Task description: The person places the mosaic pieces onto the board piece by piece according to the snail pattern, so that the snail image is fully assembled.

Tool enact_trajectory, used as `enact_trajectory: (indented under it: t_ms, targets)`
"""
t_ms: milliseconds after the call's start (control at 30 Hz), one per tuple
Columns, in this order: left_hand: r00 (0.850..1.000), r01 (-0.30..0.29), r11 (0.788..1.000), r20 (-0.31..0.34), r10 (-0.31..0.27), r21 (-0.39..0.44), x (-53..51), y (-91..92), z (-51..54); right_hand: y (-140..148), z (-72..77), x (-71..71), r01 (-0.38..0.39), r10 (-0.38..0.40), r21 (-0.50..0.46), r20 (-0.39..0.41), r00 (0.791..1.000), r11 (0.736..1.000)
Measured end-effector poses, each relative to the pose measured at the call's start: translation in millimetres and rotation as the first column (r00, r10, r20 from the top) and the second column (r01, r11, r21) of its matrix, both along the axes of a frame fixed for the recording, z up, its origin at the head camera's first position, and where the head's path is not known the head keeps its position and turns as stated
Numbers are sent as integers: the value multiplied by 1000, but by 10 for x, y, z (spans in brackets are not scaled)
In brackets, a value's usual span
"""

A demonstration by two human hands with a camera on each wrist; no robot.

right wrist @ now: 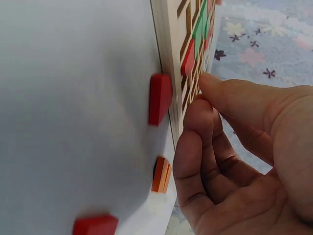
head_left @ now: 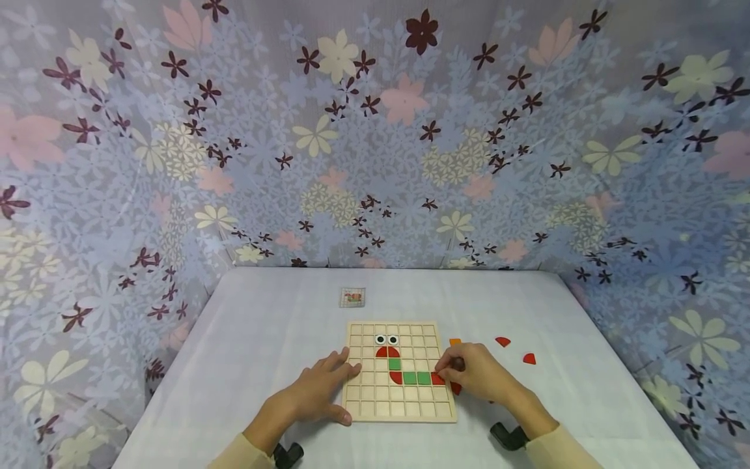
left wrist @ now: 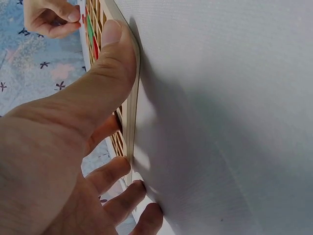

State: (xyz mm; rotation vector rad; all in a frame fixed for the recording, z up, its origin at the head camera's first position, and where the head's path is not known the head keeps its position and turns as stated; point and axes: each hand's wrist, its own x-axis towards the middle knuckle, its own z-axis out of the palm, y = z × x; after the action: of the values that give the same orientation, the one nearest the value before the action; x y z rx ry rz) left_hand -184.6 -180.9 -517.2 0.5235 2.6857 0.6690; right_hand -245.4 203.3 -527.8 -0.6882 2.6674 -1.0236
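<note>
A wooden grid board (head_left: 398,410) lies on the white tabletop, with several flat red and green pieces in its cells. Two eye pieces (head_left: 387,339) sit above two red quarter pieces (head_left: 388,352). My left hand (head_left: 319,387) spreads straight fingers along the board's left side, with the thumb (left wrist: 110,63) at its near corner. At the right edge, my right hand (head_left: 471,371) pinches thumb and index finger together beside a red piece (right wrist: 187,59) in a cell. Between those fingertips a sliver of red shows in the left wrist view, mostly hidden by the fingers.
A small picture card (head_left: 353,298) lies behind the board. Loose red pieces (head_left: 502,341) (head_left: 530,359) are scattered to the right. Close to the board's right edge lie another red piece (right wrist: 160,98) and an orange piece (right wrist: 161,175). Flowered cloth (head_left: 375,163) hangs behind the table.
</note>
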Motion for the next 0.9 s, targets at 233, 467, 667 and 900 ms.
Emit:
enact_trajectory:
  t_ms: [233,467,667,900]
  targets:
    - [1000,-4,1000,6,4,-3,5,2,0,142,19,4,37,-36,29,-43,998,999]
    - [1000,-13,1000,16,13,-14,-9,-1,2,253,11,41,3,-2,50,-23,1000,999]
    - [1000,-20,1000,10,20,-22,-15,2,9,301,-29,57,-28,26,51,28,999,998]
    - [1000,-14,1000,3,14,-26,-14,15,-9,318,-50,64,-37,36,37,41,999,999]
